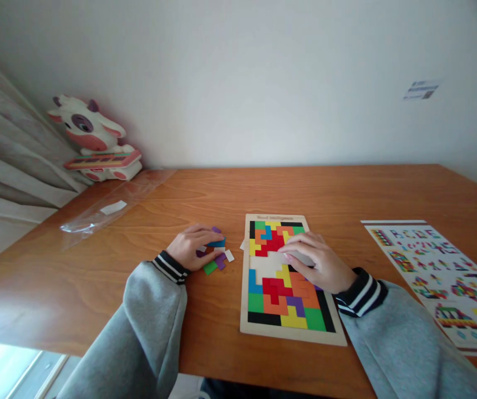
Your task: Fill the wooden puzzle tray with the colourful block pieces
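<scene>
My left hand [192, 246] rests over a small pile of loose puzzle pieces on the table, thumb and fingers apart. Its fingertips touch or nearly touch a blue piece [217, 243]; a purple piece [221, 261], a green piece [211, 268] and a white piece [229, 255] lie around it. To the right is a wooden puzzle board [244, 302] filled with coloured blocks, with a bare gap near its middle. Over that board's right side hovers or rests my right hand [315, 260], fingers apart, with no piece visible in it; it hides some blocks.
A printed sheet of coloured figures [442, 277] lies at the right. At the back left stands a toy cow with a keyboard [97, 138], and a clear plastic bag [116, 202] lies before it. The wooden table [305, 188] meets a white wall.
</scene>
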{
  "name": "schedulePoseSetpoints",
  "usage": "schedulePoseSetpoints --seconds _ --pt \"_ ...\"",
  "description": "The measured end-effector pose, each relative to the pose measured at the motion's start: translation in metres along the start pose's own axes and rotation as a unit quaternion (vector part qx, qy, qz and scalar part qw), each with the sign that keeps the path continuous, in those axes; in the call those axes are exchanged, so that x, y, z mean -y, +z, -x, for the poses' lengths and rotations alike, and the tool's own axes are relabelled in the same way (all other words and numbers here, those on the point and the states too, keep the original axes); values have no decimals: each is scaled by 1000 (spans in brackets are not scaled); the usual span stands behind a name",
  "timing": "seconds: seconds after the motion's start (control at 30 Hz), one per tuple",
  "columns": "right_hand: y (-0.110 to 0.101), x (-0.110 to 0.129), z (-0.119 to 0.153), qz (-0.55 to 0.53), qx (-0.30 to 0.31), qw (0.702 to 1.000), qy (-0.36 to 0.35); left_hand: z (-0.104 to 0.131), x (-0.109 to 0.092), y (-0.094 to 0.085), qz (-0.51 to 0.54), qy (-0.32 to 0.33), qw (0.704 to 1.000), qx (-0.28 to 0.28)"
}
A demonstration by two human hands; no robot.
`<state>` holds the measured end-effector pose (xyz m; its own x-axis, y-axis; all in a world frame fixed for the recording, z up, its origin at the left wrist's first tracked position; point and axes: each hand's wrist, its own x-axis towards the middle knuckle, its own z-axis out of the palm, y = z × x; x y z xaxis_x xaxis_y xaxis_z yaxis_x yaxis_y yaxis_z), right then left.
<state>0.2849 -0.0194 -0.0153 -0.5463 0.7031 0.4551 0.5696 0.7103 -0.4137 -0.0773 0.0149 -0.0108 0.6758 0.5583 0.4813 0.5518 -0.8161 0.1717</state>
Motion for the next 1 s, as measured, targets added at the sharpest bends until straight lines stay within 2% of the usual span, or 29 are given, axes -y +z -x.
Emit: schedulePoseSetpoints --seconds 0.17,0.27,0.4,0.6,0.8,1.0 --pt "7 -20 5 55 -84 989 105 -6 -12 6 26 16 999 -20" --pt "11 -33 10 71 -90 982 147 -13 -29 15 52 41 998 -4" --pt "13 -39 12 80 -76 980 165 -16 -43 27 56 45 997 33" --pt "13 -38 11 91 -79 979 166 -10 -39 30 41 10 998 36" --pt "13 -38 11 94 -75 977 175 -10 -39 29 45 14 998 42" --pt "13 -41 12 110 -81 974 182 -12 -34 20 29 30 999 29"
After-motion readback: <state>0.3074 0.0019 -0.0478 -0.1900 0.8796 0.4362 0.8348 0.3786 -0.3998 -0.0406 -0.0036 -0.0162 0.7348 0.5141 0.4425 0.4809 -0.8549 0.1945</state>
